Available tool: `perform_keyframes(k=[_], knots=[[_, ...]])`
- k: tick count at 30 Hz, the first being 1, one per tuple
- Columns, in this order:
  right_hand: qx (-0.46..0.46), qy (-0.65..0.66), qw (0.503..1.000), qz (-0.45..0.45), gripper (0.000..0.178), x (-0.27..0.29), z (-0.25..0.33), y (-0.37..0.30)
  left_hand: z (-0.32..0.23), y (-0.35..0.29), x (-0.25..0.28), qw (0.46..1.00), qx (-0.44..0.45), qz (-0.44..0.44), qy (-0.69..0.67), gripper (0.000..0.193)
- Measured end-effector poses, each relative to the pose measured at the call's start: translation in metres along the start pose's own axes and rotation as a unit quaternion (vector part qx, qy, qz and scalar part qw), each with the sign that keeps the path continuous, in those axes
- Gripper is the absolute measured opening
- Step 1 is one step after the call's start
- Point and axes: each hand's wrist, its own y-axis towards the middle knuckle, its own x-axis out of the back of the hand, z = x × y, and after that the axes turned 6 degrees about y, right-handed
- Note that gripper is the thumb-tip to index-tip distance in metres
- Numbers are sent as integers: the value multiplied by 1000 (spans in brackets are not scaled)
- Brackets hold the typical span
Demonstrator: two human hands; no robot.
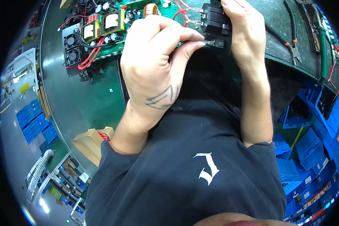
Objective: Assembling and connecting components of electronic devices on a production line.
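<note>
My left hand (150, 56) is closed in a pinch. Its thumb and forefinger grip a small metal wire terminal (208, 43) at the lower tab of a black panel with sockets (216, 19). Whether the terminal sits fully on the tab, I cannot tell. Wrapped round the panel's right edge is my right hand (248, 37), which steadies it; its fingertips run out of view at the top. Red wires (180, 12) with clear-sleeved terminals join the panel's upper tabs. Left of it lies a green circuit board (133, 17) with a copper coil (150, 10), partly behind my left hand.
Two small fans (71, 49) and yellow-wrapped transformers (113, 22) sit at the board's left. Cutting pliers (294, 51) lie on the green bench at right. A cardboard box (90, 143) stands at lower left. Blue crates (309, 147) are stacked at right.
</note>
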Motion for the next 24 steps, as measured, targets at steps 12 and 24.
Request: perform_keyframes(k=[12, 24], knots=[[29, -81, 996, 16, 21, 4, 5, 1, -2, -4, -2, 999, 21, -3, -25, 16], [87, -135, 987, 6, 21, 5, 2, 1, -2, -3, -4, 996, 56, 9, -73, 17]])
